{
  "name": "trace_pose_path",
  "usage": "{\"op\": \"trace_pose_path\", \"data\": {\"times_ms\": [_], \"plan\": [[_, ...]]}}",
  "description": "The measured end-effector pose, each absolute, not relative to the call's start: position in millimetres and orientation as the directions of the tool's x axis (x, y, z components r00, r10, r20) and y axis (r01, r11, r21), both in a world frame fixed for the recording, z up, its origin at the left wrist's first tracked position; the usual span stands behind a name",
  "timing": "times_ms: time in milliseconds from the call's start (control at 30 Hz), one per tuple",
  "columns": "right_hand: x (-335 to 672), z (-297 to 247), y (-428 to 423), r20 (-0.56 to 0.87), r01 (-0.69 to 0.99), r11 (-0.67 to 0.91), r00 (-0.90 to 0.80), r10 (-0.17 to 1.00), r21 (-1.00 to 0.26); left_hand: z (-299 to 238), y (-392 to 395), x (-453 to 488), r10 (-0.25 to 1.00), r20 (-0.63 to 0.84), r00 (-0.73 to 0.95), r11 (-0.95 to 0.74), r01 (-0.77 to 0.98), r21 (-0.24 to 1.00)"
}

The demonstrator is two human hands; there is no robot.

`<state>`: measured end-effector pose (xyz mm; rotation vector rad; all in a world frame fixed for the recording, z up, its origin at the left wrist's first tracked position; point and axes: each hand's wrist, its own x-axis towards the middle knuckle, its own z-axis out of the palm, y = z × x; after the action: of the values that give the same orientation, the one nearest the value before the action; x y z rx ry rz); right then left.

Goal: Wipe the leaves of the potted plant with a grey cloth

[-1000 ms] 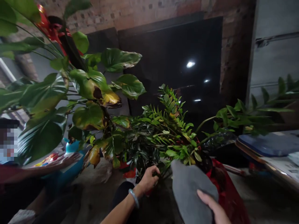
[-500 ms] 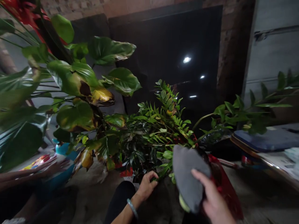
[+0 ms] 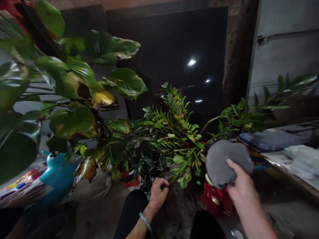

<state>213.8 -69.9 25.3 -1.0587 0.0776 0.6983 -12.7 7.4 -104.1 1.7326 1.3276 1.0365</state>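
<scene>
My right hand grips a floppy grey cloth, thumb on top. A yellow-green bit shows along the cloth's lower left edge. Lower in the middle, my left hand, with a pale bangle at the wrist, has its fingers curled and pinched around a small green leaf or stem. That bit lies at the near edge of a bushy potted plant with many small pointed leaves. Just below the cloth stands a shiny red wrapped object, partly covered by it; I cannot tell whether they touch.
A tall plant with broad, partly browned leaves leans in from the left. Beneath it are a turquoise container and another person's hand. At right, a table carries a blue-grey case. A dark panel stands behind.
My right hand has swung the grey cloth up and to the right, away from the leaves, uncovering more of them. My left hand stays pinched in nearly the same place.
</scene>
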Motion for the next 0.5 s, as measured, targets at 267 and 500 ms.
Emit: {"op": "trace_pose_path", "data": {"times_ms": [267, 500], "plan": [[165.0, 4.5, -128.3, -0.486, -0.547, -0.189, 0.469, 0.738, -0.815, -118.9, 16.7, -10.3, 0.937, -0.049, 0.345, 0.041, 0.032, 0.999], [212.8, 51.7, -75.3, -0.259, -0.447, 0.384, 0.854, 0.451, -0.808, -103.4, 8.7, -12.0, 0.884, -0.17, 0.435, 0.227, -0.083, 0.97]]}}
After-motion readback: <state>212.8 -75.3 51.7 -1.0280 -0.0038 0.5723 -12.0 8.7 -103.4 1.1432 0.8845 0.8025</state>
